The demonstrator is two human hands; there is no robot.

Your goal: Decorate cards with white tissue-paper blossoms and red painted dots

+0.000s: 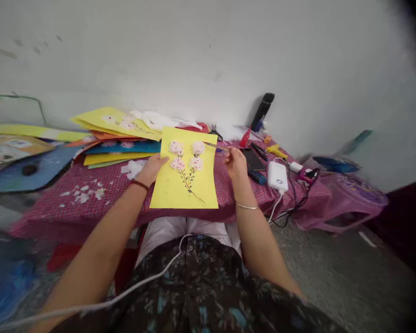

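A yellow sheet [180,185] with several pink-white paper flowers [187,156] and drawn stems lies on the low table's red checked cloth [100,185] in front of me. My left hand [152,169] rests on the sheet's left edge, fingers bent over it. My right hand [235,163] hovers just right of the sheet, pinched on a thin brush-like stick [215,145] whose tip points left over the sheet's top right corner.
Stacked coloured paper sheets [118,134] and white scraps [83,193] lie left. Right of the sheet are a dark tablet [253,159], a white power bank [277,175] with cables, a red bottle [244,137] and a pink bag [346,199] on the floor.
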